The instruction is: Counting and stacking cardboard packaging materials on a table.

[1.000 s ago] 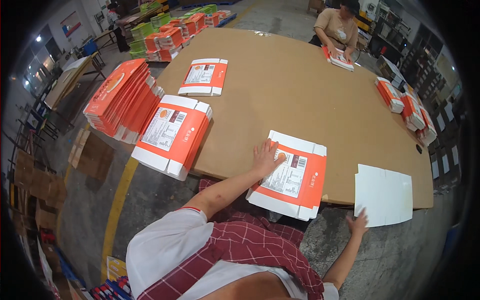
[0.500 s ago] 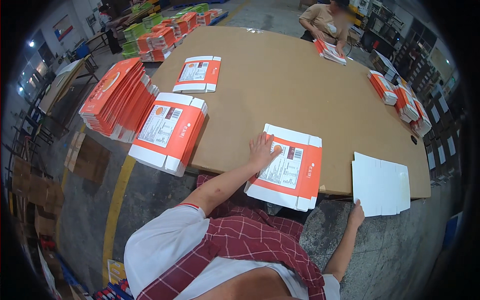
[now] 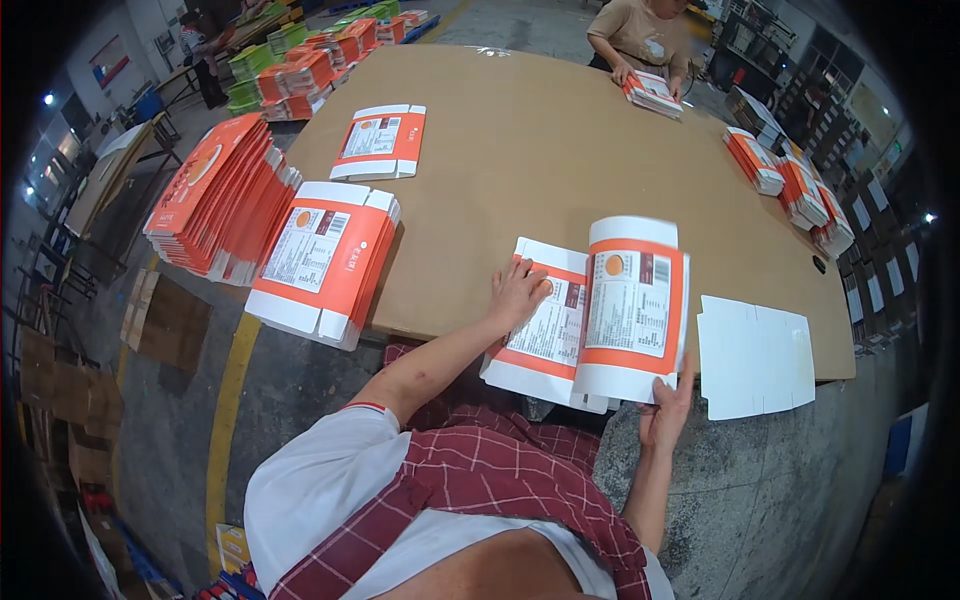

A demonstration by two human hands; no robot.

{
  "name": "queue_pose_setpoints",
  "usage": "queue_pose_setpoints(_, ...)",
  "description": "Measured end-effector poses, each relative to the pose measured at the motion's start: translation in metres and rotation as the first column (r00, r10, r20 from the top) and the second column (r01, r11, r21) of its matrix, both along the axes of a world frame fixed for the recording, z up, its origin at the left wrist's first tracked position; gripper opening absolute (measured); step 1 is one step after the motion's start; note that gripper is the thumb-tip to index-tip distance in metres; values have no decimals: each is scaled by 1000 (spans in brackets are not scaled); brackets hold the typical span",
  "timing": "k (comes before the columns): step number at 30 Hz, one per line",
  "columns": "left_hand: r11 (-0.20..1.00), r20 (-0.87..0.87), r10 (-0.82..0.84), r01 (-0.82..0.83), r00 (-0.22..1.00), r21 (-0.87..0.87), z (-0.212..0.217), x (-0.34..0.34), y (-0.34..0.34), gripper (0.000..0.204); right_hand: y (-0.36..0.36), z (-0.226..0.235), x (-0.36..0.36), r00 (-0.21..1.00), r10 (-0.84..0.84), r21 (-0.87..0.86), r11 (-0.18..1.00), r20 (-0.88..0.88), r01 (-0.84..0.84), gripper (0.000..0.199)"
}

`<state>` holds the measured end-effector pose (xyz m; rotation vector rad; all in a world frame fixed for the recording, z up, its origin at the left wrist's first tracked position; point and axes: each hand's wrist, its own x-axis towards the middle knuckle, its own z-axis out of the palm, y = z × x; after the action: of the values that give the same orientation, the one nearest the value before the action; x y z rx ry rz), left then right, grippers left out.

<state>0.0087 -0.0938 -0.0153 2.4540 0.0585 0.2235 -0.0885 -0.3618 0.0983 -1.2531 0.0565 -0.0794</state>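
My left hand (image 3: 517, 292) lies flat on the upper left part of a small stack of flattened orange-and-white cartons (image 3: 540, 350) at the near edge of the brown cardboard-covered table (image 3: 540, 140). One carton (image 3: 632, 305) is raised off that stack, slightly blurred, with its printed face toward me. My right hand (image 3: 668, 405) grips it at the lower right corner, just off the table's edge. To the right lies a flat white carton blank (image 3: 755, 355), plain side up and overhanging the edge.
A thicker carton stack (image 3: 320, 260) sits at the near left corner, a leaning pile (image 3: 215, 195) stands beyond it, and a small stack (image 3: 380, 140) lies farther back. Several bundles (image 3: 790, 185) line the right edge. Another person (image 3: 640, 30) handles cartons (image 3: 655, 92) at the far end.
My right hand came up from beside the white blank and lifted the top carton off the stack. My left hand stayed pressed on the stack.
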Motion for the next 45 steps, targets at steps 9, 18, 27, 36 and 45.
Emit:
queue_pose_setpoints(9, 883, 18, -41, 45, 999, -468, -7, 19, 12, 65, 33, -73, -5, 893, 165, -103, 968, -420, -227, 46)
queue_pose_setpoints(18, 991, 8, 56, -57, 998, 122, -5, 2, 2, 61, 6, -38, 11, 986, 133, -670, 724, -100, -165, 29)
queue_pose_setpoints(27, 979, -137, 67, -39, 988, 198, 6, -1, 1, 61, -15, -78, 71, 938, 215, -481, 814, -271, -325, 61)
queue_pose_setpoints(36, 976, -125, 76, -48, 989, 212, 4, 1, 0, 63, 65, -96, 117, 963, 268, -984, -177, -34, 14, 63)
queue_pose_setpoints(45, 980, -83, 107, -92, 991, 174, -2, -2, 6, 61, -34, -56, 18, 927, 375, -975, 210, 4, -80, 46)
